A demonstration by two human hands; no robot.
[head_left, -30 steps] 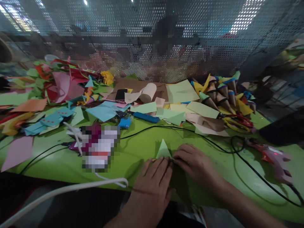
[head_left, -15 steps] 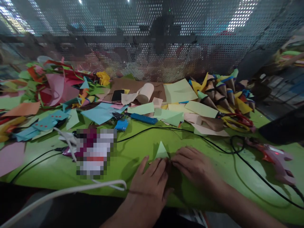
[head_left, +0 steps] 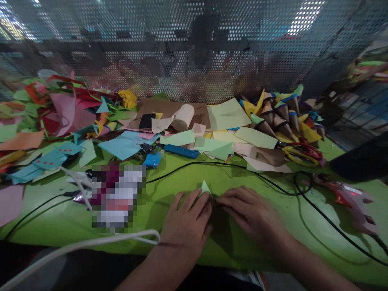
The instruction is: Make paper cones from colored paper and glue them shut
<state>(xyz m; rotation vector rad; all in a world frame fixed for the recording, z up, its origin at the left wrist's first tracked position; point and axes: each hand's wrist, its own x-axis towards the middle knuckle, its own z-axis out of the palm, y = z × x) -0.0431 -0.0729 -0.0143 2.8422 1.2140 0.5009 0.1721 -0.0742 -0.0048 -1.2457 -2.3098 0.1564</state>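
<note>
A small piece of light green paper lies on the green tabletop, and only its pointed tip shows beyond my fingers. My left hand covers most of it, with bent fingers holding it against the table and the thumb tucked low. From the other side my right hand closes its fingertips together at the paper's right edge. The part of the paper under both hands is hidden.
A pink glue gun rests at the right, its black cable crossing the table. Scissors, paper cones and coloured paper scraps line the back. At the left are a blurred package and a white cable.
My left hand's fingers have slid forward over the light green paper, so less of its tip shows. My right hand stays at its right edge. The view has shifted slightly.
</note>
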